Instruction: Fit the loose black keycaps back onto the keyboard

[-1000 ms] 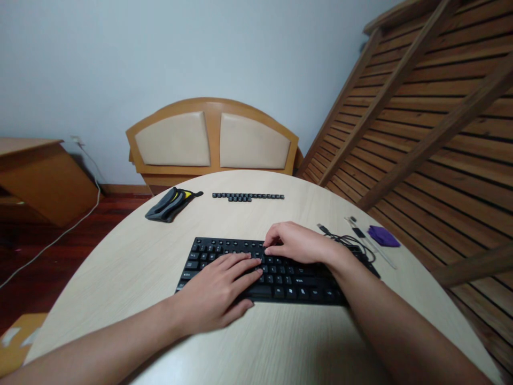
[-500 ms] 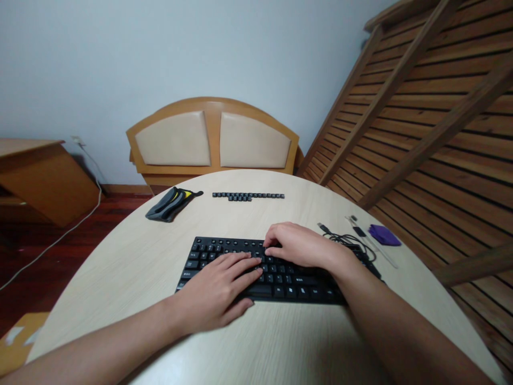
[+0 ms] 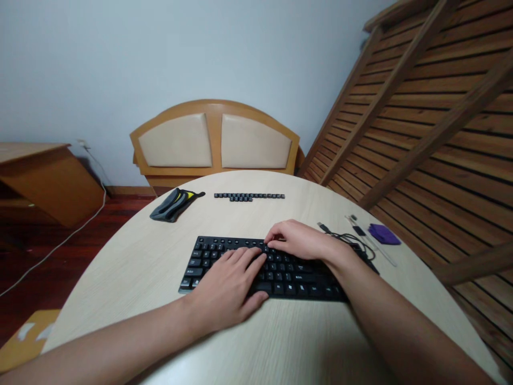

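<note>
A black keyboard lies flat on the table in front of me. My left hand rests palm down across its left half, fingers stretched out over the keys and thumb at the front edge. Above the upper key rows, near the middle, my right hand is bent, thumb and fingertips drawn together in a pinch. Whatever it may hold is too small and covered to make out. Farther back, loose black keycaps lie in a long row with a shorter row before it.
On the round pale table lies a grey, black and yellow pouch at back left. At right are a coiled black cable, a thin whitish tool and a folded purple cloth. A wooden headboard stands behind.
My left hand has slid slightly right over the keys. My right hand has shifted slightly up toward the keyboard's back edge. The camera view has shifted a little.
</note>
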Demonstrator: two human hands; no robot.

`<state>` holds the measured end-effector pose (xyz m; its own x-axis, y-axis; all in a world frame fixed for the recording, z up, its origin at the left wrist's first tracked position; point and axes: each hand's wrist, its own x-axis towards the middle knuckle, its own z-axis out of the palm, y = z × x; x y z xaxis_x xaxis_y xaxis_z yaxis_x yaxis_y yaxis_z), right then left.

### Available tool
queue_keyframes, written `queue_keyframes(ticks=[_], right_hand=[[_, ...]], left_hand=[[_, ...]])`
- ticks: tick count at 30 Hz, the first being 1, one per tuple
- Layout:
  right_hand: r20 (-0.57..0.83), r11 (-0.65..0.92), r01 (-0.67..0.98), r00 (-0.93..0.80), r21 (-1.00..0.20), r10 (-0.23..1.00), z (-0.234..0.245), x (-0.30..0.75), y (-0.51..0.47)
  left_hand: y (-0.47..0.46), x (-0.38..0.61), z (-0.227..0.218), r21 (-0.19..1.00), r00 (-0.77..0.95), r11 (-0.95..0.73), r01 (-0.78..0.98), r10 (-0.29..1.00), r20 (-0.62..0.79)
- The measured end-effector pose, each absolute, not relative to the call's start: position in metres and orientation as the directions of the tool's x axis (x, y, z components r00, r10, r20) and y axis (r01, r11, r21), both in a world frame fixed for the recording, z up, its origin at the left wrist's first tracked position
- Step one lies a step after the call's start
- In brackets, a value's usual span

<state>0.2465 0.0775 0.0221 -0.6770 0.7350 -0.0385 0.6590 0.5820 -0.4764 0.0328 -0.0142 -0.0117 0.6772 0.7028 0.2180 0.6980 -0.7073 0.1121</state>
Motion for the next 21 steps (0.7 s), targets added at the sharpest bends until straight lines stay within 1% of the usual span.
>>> queue_keyframes(ticks=[5, 9, 11, 13, 18, 21], right_hand=[[0.117, 0.604, 0.658, -0.627, -0.449, 0.770, 0.006, 0.248, 0.068], [0.299, 0.587, 0.632, -0.509, -0.507, 0.807, -0.015, 0.248, 0.056], [0.358, 0.592, 0.607, -0.473, -0.531, 0.805, -0.023, 0.248, 0.052], [0.380, 0.605, 0.588, -0.472, -0.537, 0.796, -0.027, 0.248, 0.050], [0.393, 0.647, 0.568, -0.515, -0.508, 0.761, -0.028, 0.250, 0.050], [0.386, 0.642, 0.557, -0.516, -0.527, 0.765, -0.029, 0.250, 0.050]], left_hand=[[-0.010, 0.047, -0.014, 0.113, 0.562, -0.600, 0.792, 0.788, 0.252], [-0.008, 0.044, -0.023, 0.109, 0.562, -0.608, 0.787, 0.778, 0.281], [-0.008, 0.041, -0.026, 0.094, 0.580, -0.627, 0.773, 0.759, 0.295], [-0.009, 0.040, -0.027, 0.081, 0.587, -0.632, 0.770, 0.753, 0.299], [-0.010, 0.038, -0.028, 0.067, 0.602, -0.641, 0.764, 0.747, 0.280], [-0.010, 0.036, -0.029, 0.066, 0.611, -0.652, 0.756, 0.738, 0.286]])
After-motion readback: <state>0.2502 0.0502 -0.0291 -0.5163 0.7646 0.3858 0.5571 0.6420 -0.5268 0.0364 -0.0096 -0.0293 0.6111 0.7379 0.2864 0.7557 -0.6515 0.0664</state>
